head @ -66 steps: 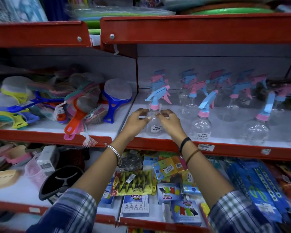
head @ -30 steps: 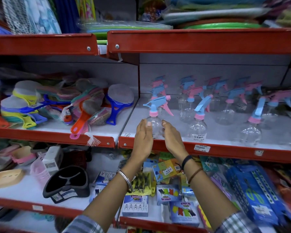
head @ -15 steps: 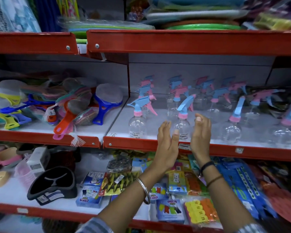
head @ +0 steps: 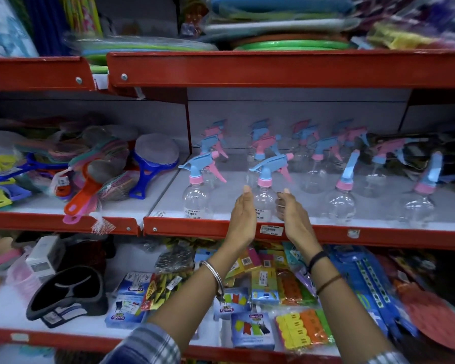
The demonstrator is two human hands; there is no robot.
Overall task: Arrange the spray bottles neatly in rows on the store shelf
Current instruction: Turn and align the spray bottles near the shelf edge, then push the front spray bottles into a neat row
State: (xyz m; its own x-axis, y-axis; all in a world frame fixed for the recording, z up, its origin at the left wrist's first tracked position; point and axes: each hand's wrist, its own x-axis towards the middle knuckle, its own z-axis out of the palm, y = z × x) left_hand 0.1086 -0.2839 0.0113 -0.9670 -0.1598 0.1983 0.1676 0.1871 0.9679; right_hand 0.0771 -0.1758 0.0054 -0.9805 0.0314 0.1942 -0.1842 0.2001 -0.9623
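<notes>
Several clear spray bottles with blue and pink trigger heads stand in rows on the white shelf (head: 231, 190) with a red front lip. The second front bottle (head: 265, 190) stands between my hands, its nozzle turned left. My left hand (head: 243, 219) is flat and upright at its left side. My right hand (head: 293, 216) is flat at its right side, fingers slightly curled near the bottle. Neither hand visibly grips it. The first front bottle (head: 196, 195) stands alone to the left. Two more front bottles (head: 340, 200) (head: 419, 203) to the right point their nozzles backward.
Colourful sieves and scrubbers (head: 90, 164) fill the left shelf bay. A red shelf edge (head: 273, 69) hangs above the bottles. Below lie packets of clips (head: 252, 329), blue packs (head: 373, 292) and a black tray (head: 69, 295).
My hands left the first front bottle and moved right to either side of the second one. That bottle's nozzle now points left instead of backward. The camera view shifted.
</notes>
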